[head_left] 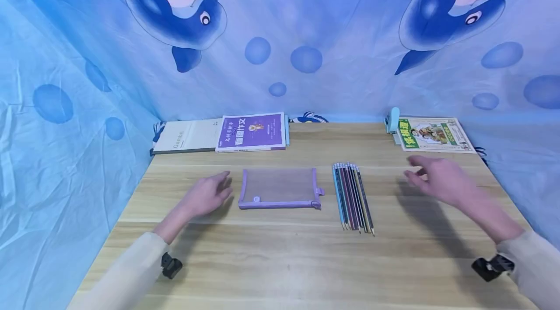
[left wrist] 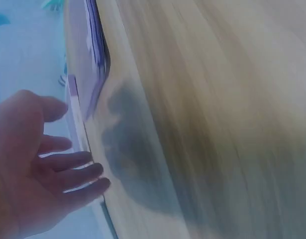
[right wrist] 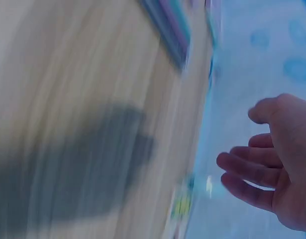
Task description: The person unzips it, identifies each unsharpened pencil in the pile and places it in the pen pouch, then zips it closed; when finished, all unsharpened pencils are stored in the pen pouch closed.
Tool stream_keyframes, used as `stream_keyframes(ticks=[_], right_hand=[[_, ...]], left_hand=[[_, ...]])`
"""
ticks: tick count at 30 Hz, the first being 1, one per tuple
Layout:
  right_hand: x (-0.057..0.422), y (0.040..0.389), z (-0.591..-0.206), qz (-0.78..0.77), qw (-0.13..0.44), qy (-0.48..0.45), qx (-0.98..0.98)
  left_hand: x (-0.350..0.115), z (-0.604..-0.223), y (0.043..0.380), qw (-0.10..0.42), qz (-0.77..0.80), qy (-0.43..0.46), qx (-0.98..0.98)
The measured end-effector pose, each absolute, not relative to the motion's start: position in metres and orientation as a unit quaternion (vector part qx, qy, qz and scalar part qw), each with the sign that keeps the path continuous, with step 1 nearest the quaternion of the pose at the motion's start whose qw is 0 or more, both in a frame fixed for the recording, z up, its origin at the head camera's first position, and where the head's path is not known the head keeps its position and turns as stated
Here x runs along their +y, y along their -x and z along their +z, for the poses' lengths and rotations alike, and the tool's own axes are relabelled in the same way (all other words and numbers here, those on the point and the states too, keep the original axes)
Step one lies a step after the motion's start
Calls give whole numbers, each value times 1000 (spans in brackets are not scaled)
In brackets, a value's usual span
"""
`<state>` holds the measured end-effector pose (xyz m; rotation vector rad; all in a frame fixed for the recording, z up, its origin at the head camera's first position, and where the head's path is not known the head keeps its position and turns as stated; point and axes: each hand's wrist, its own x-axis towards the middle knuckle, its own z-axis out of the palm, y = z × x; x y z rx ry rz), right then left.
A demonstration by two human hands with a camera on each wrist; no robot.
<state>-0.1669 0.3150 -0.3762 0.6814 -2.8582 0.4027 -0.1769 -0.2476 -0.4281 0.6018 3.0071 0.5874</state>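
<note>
Two bare hands hang above a wood-grain counter in the head view, with a see-through, purple-edged pouch and a bundle of pencils lying between them. The pouch is left of the pencils, its long axis parallel to the counter's far edge. The pencils run from far to near, slanting slightly, their points toward the person. The left hand is nearer the pouch, just beyond its left end, not touching. The right hand, toward the counter's right edge, is nearer the pencils, which lie to its left with a wider gap. Along the far edge are a purple book near the left corner and a magazine near the right.

In the left wrist view, that hand's grip is loosely spread, thumb apart from gently bent fingers, holding nothing; the pouch appears beyond the thumb.

In the right wrist view, blurred, the other grip is likewise relaxed, fingers part-bent, with nothing in it. A striped shape at the top is probably the pencils, well apart from the fingertips.
</note>
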Motion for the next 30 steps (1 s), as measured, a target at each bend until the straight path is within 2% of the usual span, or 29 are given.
stream_keyframes(ticks=[6, 9, 11, 14, 18, 25, 30], right_hand=[[227, 166, -396, 254, 68, -310, -914], [191, 168, -406, 283, 46, -322, -902], [174, 171, -410, 311, 9, -300, -902], [156, 177, -414, 365, -63, -235, -899], [140, 190, -415, 379, -120, -165, -903], [128, 197, -420, 407, -197, -93, -887], [124, 199, -426, 453, -229, -67, -859]], left_hand=[[-206, -420, 194, -25, 218, -210, 953], [-184, -412, 202, -14, 206, -226, 952], [-178, -408, 204, 0, 204, -210, 956], [-182, -408, 201, 25, 222, -135, 965], [-200, -417, 192, 61, 264, -39, 962], [-205, -427, 188, 109, 325, -29, 939], [-198, -429, 186, 143, 391, 3, 909]])
